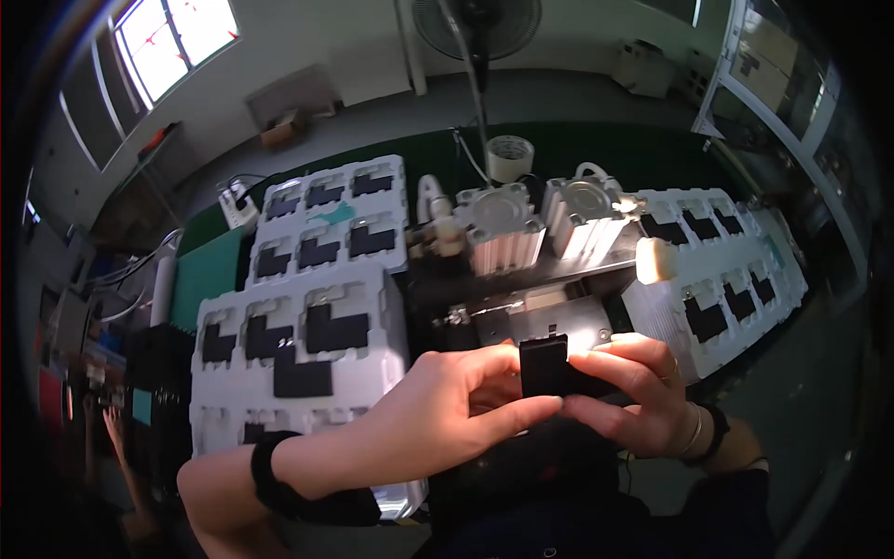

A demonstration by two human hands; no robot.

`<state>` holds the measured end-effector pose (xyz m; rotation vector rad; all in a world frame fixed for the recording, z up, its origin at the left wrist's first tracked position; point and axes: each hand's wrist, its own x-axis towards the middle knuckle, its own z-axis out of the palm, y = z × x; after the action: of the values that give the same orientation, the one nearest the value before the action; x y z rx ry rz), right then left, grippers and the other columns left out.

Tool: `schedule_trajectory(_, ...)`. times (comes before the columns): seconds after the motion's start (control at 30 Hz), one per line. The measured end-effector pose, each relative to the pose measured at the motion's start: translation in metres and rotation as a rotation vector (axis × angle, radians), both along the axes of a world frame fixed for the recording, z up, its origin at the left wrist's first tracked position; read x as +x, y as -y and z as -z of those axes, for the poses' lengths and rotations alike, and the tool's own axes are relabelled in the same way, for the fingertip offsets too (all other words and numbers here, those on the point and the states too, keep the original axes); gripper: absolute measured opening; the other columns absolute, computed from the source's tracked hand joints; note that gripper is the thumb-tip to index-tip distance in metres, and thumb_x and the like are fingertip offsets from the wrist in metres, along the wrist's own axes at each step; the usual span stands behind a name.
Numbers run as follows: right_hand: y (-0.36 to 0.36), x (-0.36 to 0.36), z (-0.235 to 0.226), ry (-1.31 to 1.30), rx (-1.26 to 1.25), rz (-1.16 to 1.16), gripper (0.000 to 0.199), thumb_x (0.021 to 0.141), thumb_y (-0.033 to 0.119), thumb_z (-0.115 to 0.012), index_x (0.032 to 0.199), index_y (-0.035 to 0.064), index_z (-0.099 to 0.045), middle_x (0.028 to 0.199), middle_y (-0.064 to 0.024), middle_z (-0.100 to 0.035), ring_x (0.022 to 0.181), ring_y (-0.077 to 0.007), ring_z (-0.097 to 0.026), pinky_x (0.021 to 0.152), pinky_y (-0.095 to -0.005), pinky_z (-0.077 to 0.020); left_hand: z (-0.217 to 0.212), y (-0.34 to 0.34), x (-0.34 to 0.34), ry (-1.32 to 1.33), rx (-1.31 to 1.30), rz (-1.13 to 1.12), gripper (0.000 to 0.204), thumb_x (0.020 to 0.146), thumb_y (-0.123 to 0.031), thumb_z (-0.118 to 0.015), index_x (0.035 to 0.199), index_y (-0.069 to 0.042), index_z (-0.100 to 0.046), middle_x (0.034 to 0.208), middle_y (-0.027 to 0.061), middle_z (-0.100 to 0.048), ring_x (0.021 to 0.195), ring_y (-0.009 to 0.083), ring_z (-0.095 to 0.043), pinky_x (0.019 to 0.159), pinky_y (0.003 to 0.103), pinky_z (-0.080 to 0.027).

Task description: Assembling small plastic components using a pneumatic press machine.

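Both of my hands hold one black L-shaped piece (545,365) up in front of the metal fixture (503,326). My left hand (456,401) is closed on its left side, thumb along the lower edge and fingers behind. Thumb and fingers of my right hand (638,387) pinch the right side. A small dark tab sticks up from the piece's top edge. Left of my hands, a white moulded tray (391,317) carries similar black pieces, and one loose black L-shaped piece (303,375) lies across its pockets.
Two silver air cylinders (503,228) with white fittings stand on the fixture. Another white tray (400,186) lies behind on the left, and one (666,317) on the right. A tape roll (510,156) and a fan (480,23) are farther back. Another person's hand (114,429) shows far left.
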<state>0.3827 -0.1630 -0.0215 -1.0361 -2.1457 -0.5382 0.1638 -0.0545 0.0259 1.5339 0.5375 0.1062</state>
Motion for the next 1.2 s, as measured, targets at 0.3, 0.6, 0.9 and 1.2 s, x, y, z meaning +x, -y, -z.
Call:
schedule_trajectory(0.3,-0.019,-0.062,-0.056,-0.216,-0.453,-0.318,0.042,0.081,0.021,-0.077,0.118,0.0043,-0.065,0.117,-0.0146,-0.065,0.101,-0.0328,-0.062,0.088,-0.0402,-0.0514,-0.017,0.017,-0.138,0.059,0.727,-0.76,0.038,0.098,-0.007,-0.06,0.135,-0.001,-0.056,0.085,-0.001,-0.063,0.069,0.0024,-0.051,0.062,0.019,-0.046)
schedule_trajectory(0.6,-0.117,-0.16,-0.005,-0.006,-0.706,-0.383,0.037,0.091,0.023,-0.067,0.121,0.0017,-0.061,0.118,-0.0167,-0.066,0.111,-0.0354,-0.06,0.095,-0.0432,-0.0495,0.088,0.02,-0.317,-0.315,0.991,-1.201,0.039,0.094,-0.012,-0.067,0.132,-0.003,-0.062,0.084,0.001,-0.062,0.074,0.0114,-0.051,0.07,0.026,-0.044)
schedule_trajectory(0.9,-0.136,-0.176,0.01,-0.132,-0.728,-0.194,0.029,0.08,0.018,-0.077,0.1,0.0064,-0.061,0.094,-0.0121,-0.067,0.088,-0.0335,-0.063,0.078,-0.0421,-0.0502,0.086,0.059,-0.29,-0.664,1.375,-0.867,0.045,0.096,-0.04,-0.056,0.13,-0.012,-0.066,0.148,0.0146,-0.048,0.138,0.0358,-0.04,0.114,0.052,-0.024)
schedule_trajectory(1.2,-0.075,-0.137,-0.055,-0.356,-0.754,-0.356,0.026,0.072,-0.002,-0.075,0.094,0.0015,-0.061,0.084,-0.0071,-0.061,0.075,-0.0181,-0.061,0.063,-0.0306,-0.0507,0.073,0.026,-0.255,-0.503,1.191,-0.836,0.023,0.094,-0.015,-0.061,0.106,0.003,-0.055,0.143,0.0325,-0.039,0.137,0.054,-0.033,0.111,0.051,-0.033)
